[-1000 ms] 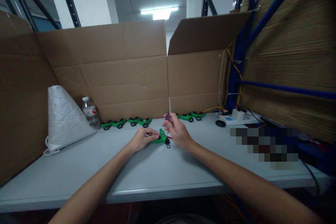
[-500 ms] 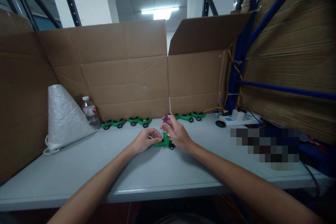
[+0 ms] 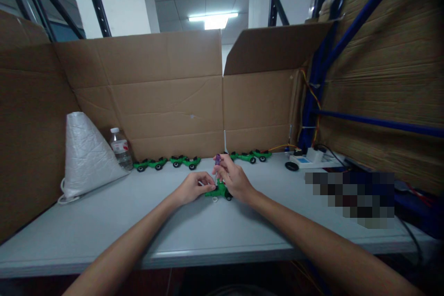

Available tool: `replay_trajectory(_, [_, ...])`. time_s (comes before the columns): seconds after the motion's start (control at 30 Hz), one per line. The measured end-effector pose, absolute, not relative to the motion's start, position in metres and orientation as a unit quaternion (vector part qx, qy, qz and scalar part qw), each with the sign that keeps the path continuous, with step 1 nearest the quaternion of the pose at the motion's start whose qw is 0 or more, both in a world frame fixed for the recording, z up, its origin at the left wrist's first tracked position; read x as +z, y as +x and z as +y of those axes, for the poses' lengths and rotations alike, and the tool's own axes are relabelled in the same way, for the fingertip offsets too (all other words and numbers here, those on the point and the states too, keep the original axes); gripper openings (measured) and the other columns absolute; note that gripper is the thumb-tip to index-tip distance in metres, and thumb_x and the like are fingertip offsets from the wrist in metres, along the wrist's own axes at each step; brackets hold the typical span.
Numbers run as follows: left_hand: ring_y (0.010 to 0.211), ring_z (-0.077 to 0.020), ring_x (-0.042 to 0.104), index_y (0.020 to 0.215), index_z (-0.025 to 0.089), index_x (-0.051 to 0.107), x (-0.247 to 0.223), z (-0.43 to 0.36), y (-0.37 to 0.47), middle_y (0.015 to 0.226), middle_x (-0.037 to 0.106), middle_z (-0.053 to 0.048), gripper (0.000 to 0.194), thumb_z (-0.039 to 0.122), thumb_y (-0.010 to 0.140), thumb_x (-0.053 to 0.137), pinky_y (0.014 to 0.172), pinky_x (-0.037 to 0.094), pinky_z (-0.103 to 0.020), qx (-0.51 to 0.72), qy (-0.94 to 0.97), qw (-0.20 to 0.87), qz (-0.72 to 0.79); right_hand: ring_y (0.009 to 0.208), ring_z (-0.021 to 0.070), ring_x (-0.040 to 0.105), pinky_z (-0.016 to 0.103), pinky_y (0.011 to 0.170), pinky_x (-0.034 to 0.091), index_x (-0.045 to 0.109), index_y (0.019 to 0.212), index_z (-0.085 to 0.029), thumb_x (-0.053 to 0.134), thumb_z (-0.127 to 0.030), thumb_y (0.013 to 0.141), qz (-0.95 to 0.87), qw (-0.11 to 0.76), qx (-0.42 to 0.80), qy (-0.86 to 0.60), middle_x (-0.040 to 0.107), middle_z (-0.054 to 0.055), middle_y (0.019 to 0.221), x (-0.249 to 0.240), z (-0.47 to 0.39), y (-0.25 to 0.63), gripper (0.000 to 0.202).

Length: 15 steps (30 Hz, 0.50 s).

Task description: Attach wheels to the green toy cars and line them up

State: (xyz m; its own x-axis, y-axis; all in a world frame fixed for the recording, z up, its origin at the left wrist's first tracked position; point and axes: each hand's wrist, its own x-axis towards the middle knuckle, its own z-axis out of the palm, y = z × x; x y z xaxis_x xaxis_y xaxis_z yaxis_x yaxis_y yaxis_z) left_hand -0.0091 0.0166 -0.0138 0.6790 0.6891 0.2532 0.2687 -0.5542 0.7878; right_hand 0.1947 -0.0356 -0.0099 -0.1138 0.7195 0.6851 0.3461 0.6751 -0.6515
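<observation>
Clearly, the green toy (image 3: pixel 219 191) lies between both hands on the table (image 3: pixel 180 236), at three o'clock from the left hand (image 3: pixel 190 188) and about eight from the right hand (image 3: pixel 236 176). The left is nearer in contact: half curled, thumb and fingertips drawn together on the toy's nine o'clock end. The right, fingers closed, grips a purple-handled tool (image 3: pixel 218 159), its handle at twelve and shaft running towards six; the tip seems to meet the toy, though fingers crowd that spot. The toy's long axis runs nine to three, its black wheel (image 3: pixel 228 197) towards three.
</observation>
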Motion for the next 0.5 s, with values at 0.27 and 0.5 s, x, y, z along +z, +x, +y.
replay_trajectory(0.27, [0.069,-0.0135,0.059,0.087,0.012,0.072,-0.02,0.023,-0.01,0.078,0.07,-0.003,0.044,0.056,0.082,0.081,0.065,0.042,-0.024,0.284,0.828,0.399,0.274,0.063,0.0146,0.065,0.026,0.058,0.051,0.049,0.121,-0.024,0.044,-0.036,0.106,-0.721,0.567,0.197,-0.346,0.069,0.0,0.087,-0.012,-0.035,0.188,0.019])
replay_trajectory(0.5, [0.074,-0.0148,0.062,0.089,0.012,0.07,-0.028,0.029,-0.012,0.092,0.075,-0.008,0.046,0.057,0.083,0.08,0.068,0.045,-0.025,0.284,0.827,0.413,0.256,0.062,0.0147,0.064,0.027,0.058,0.052,0.051,0.112,-0.025,0.047,-0.038,0.105,-0.728,0.551,0.248,-0.325,0.068,-0.001,0.083,-0.016,-0.034,0.186,0.015])
